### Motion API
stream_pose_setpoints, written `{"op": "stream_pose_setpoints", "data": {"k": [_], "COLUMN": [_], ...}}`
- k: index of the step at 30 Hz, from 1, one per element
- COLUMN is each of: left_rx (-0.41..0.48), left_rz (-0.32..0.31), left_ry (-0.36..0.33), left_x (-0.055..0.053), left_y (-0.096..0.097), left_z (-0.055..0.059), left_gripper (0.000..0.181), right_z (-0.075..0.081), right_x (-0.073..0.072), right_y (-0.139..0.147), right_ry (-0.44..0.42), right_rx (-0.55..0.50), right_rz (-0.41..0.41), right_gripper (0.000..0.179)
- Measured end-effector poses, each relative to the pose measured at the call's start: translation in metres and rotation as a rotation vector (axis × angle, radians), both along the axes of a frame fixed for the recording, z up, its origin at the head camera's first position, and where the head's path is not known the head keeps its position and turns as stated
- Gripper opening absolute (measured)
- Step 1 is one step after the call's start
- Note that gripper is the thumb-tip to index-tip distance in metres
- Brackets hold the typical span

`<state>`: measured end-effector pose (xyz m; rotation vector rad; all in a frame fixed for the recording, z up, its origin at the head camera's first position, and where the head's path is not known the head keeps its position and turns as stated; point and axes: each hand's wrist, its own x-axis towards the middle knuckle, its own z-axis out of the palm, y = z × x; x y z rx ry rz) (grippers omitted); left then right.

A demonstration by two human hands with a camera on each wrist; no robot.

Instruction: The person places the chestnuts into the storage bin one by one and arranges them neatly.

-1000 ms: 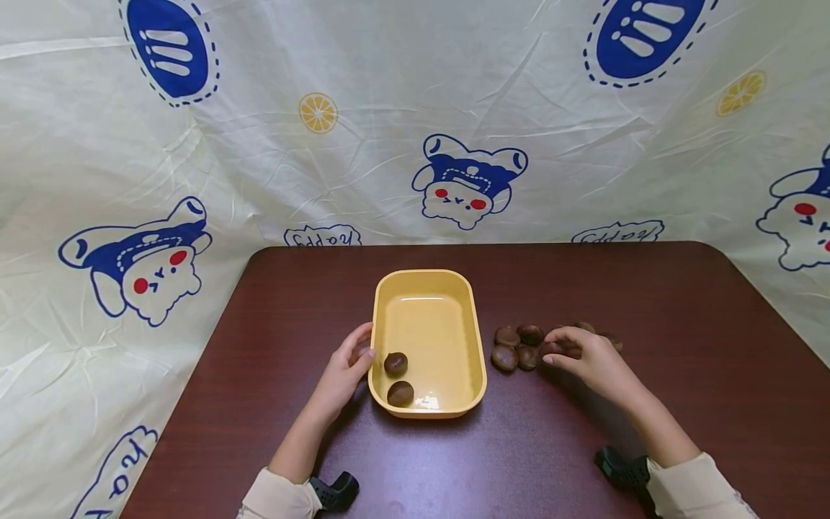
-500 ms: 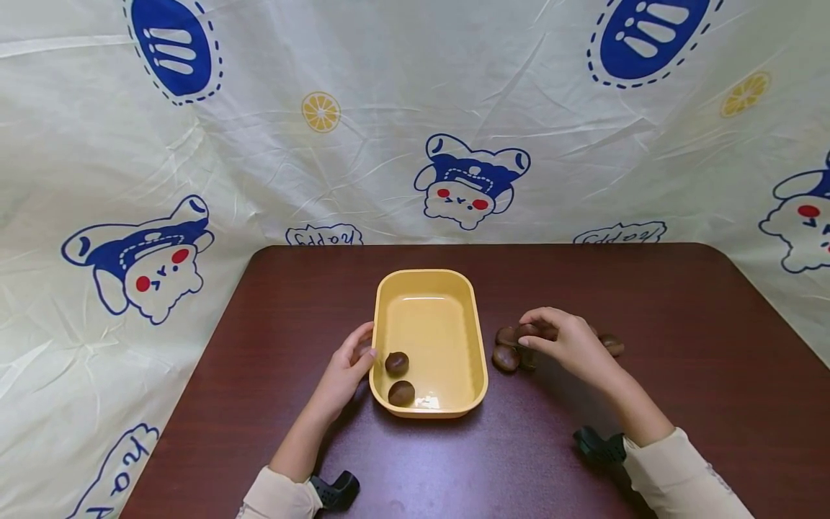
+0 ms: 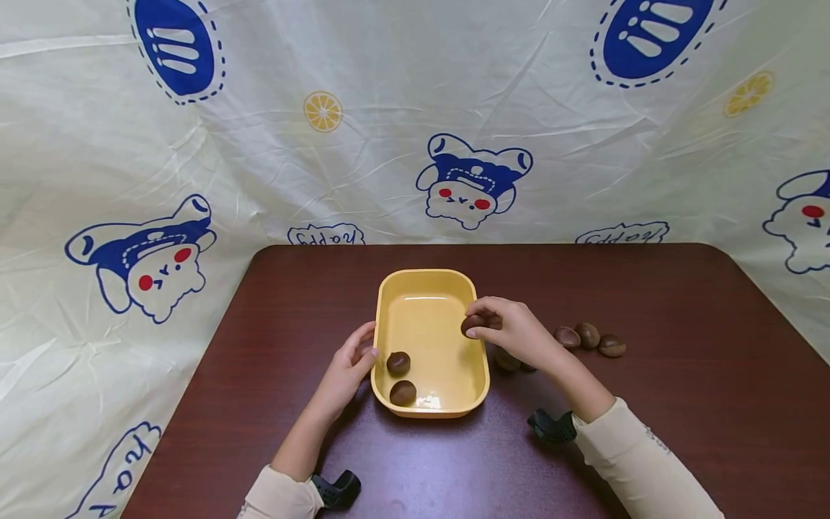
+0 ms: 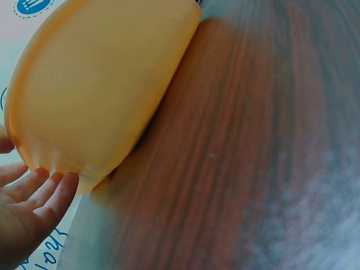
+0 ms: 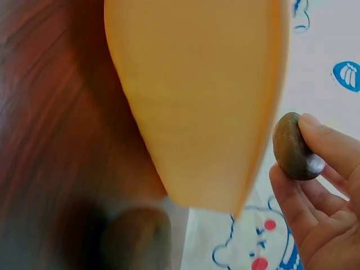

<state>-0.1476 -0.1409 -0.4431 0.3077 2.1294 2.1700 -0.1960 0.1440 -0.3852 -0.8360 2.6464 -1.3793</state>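
A wood-grained, round-cornered counter (image 3: pixel 298 303) bears a smooth yellow tray (image 3: pixel 424 317) near its far edge. The left hand (image 3: pixel 349 366) rests relaxed fingers against the tray's wall; the right hand (image 3: pixel 512 328) pinches a glossy, rounded chestnut (image 3: pixel 471 326) by the right rim.

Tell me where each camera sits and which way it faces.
Head: on the head, facing forward and down at table, tray and chestnuts; forearms, left hand and right hand show.
Left wrist: on that wrist, facing the tray's outer wall; left hand shows.
Right wrist: on that wrist, facing the opposite outer wall; right hand shows, pinching one chestnut.
Shared: head and right wrist both show that chestnut.
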Motion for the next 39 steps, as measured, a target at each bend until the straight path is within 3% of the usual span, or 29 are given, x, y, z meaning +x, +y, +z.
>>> {"op": "stream_pose_setpoints", "data": {"k": [8, 16, 22, 39], "left_rx": [-0.001, -0.002, 0.006, -0.004], "left_rz": [-0.004, 0.0, -0.003, -0.008], "left_ry": [-0.002, 0.008, 0.0, 0.009], "left_x": [0.0, -0.001, 0.0, 0.001], "left_y": [0.0, 0.001, 0.001, 0.0], "left_z": [0.0, 0.0, 0.0, 0.0], "left_gripper": [0.046, 0.046, 0.046, 0.046], "right_z": [-0.009, -0.018, -0.024, -0.037], "right_x": [-0.005, -0.015, -0.023, -0.026], "right_y": [-0.032, -0.061, -0.076, -0.105], "right_ry": [0.039, -0.007, 0.014, -0.127], "right_rx": [0.005, -0.025, 0.008, 0.076], "right_rz": [0.048, 0.135, 0.132, 0.16], "right_gripper": [0.02, 0.015, 0.016, 0.018]}}
